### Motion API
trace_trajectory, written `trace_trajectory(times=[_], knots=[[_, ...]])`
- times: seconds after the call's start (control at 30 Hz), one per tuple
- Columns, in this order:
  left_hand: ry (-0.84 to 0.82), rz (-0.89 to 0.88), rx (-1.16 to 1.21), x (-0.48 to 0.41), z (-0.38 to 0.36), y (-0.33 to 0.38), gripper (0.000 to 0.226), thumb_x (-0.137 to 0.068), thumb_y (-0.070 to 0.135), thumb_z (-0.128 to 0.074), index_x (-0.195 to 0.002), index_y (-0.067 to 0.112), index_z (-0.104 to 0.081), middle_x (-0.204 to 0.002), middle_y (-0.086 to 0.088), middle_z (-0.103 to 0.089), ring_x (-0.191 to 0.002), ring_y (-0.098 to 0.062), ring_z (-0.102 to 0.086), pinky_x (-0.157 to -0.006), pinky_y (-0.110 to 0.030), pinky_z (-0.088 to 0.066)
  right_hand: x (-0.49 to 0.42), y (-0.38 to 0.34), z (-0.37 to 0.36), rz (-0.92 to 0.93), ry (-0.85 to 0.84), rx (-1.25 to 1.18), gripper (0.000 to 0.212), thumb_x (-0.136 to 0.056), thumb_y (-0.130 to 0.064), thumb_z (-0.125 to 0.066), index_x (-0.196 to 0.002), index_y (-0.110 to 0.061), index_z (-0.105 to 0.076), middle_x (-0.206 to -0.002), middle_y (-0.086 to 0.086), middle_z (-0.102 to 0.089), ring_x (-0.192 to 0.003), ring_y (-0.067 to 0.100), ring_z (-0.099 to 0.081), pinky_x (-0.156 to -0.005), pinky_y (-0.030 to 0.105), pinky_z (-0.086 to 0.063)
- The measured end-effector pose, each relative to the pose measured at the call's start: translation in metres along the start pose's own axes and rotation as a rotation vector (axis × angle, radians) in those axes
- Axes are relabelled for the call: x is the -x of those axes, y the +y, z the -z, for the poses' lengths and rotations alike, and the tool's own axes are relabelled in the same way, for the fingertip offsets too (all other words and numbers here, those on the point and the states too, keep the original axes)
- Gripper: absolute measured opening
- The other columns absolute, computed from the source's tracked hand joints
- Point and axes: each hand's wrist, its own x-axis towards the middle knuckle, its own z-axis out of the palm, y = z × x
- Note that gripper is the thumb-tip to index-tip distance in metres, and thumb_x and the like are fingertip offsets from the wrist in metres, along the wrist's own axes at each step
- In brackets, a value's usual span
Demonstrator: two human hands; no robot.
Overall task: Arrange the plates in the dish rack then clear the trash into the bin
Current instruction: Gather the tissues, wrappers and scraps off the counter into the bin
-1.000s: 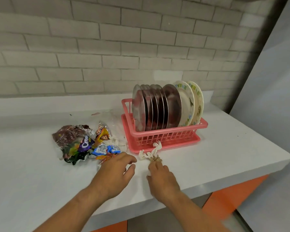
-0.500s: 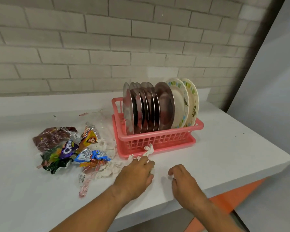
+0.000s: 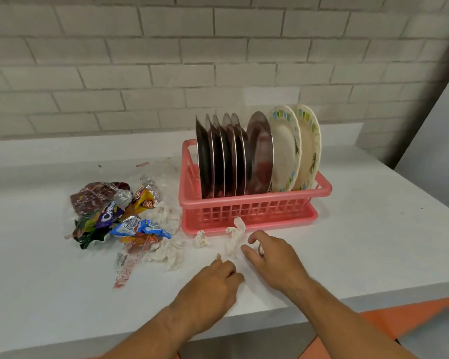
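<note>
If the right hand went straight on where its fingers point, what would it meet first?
Probably the white tissue scrap just ahead of the right hand, then the pink dish rack behind it.
</note>
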Motion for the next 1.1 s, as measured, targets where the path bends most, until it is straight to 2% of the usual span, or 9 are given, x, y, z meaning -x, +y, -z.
trace_trajectory(times=[0.1,0.2,0.43,0.57,0.7,0.8,0.9,1.0,1.1], knots=[[-0.014,-0.071,-0.007,0.016,0.005,-0.001,0.029,-0.074,0.018,-0.074,-0.101,0.026,-0.071,-0.100,0.009,-0.067,-0.081,-0.011,-0.060,-0.075,-0.021,-0.052,-0.015,-0.014,-0.013,-0.001,0.025,0.015,0.031,-0.087,-0.060,-0.052,-0.102,-0.033,-0.053,-0.070,-0.015,-0.051,-0.068,0.012,-0.053,-0.058,0.028,-0.038],[-0.036,-0.077,-0.052,0.028,0.008,-0.004,0.034,-0.070,0.012,-0.075,-0.101,0.025,-0.070,-0.105,0.011,-0.067,-0.083,-0.012,-0.060,-0.068,-0.022,-0.052,-0.024,-0.023,-0.027,-0.030,-0.010,0.098,0.041,-0.084,-0.060,-0.052,-0.113,-0.030,-0.053,-0.094,-0.003,-0.063,-0.083,0.021,-0.060,-0.063,0.030,-0.039],[0.084,0.124,0.099,0.036,0.019,-0.025,0.024,-0.081,0.009,-0.065,-0.103,0.017,-0.069,-0.098,0.003,-0.066,-0.089,-0.018,-0.057,-0.081,-0.020,-0.040,-0.008,-0.018,-0.042,0.068,0.041,0.304,0.033,-0.094,-0.042,-0.040,-0.107,-0.020,-0.060,-0.105,-0.001,-0.058,-0.078,0.016,-0.056,-0.063,0.026,-0.041],[0.033,0.191,0.094,0.031,0.007,-0.031,0.022,-0.097,0.023,-0.045,-0.104,0.014,-0.065,-0.104,-0.003,-0.057,-0.095,-0.019,-0.051,-0.088,-0.031,-0.044,-0.001,-0.014,-0.042,0.101,0.050,0.301,0.028,-0.096,-0.039,-0.043,-0.101,-0.017,-0.060,-0.108,-0.004,-0.052,-0.076,0.008,-0.043,-0.066,0.021,-0.035],[-0.164,0.246,-0.092,0.023,0.003,-0.029,0.024,-0.089,0.012,-0.060,-0.113,0.012,-0.065,-0.105,-0.006,-0.061,-0.107,-0.026,-0.055,-0.101,-0.034,-0.041,0.001,-0.015,-0.042,0.045,0.062,0.255,0.017,-0.099,-0.035,-0.042,-0.098,-0.020,-0.051,-0.099,-0.004,-0.057,-0.078,0.008,-0.043,-0.067,0.019,-0.032],[0.010,0.421,0.054,0.021,-0.008,-0.031,0.042,-0.093,0.002,-0.046,-0.132,0.015,-0.042,-0.126,-0.003,-0.044,-0.115,-0.019,-0.040,-0.098,-0.026,-0.037,0.001,-0.017,-0.043,-0.017,0.036,0.224,0.019,-0.101,-0.029,-0.038,-0.116,-0.022,-0.048,-0.112,-0.002,-0.058,-0.093,0.012,-0.050,-0.077,0.021,-0.041],[0.056,0.418,0.049,0.023,-0.015,-0.036,0.051,-0.088,-0.003,-0.046,-0.134,0.019,-0.039,-0.125,0.000,-0.041,-0.113,-0.017,-0.035,-0.094,-0.027,-0.035,-0.005,-0.021,-0.044,-0.043,-0.011,0.185,0.038,-0.102,-0.032,-0.037,-0.138,-0.020,-0.040,-0.132,0.000,-0.051,-0.119,0.018,-0.045,-0.097,0.030,-0.039],[0.067,0.396,0.049,0.029,-0.015,-0.040,0.042,-0.093,0.003,-0.041,-0.131,0.021,-0.042,-0.120,0.001,-0.040,-0.112,-0.018,-0.032,-0.093,-0.027,-0.029,-0.018,-0.033,-0.042,-0.012,-0.053,0.174,0.037,-0.097,-0.043,-0.048,-0.122,-0.018,-0.054,-0.119,0.000,-0.057,-0.112,0.020,-0.049,-0.087,0.029,-0.040],[0.044,0.350,0.050,0.028,-0.015,-0.042,0.027,-0.101,0.018,-0.034,-0.124,0.021,-0.049,-0.114,0.001,-0.045,-0.107,-0.018,-0.039,-0.091,-0.027,-0.034,-0.030,-0.050,-0.044,0.070,-0.053,0.168,0.027,-0.097,-0.037,-0.051,-0.108,-0.015,-0.061,-0.110,0.002,-0.059,-0.100,0.021,-0.055,-0.080,0.028,-0.040]])
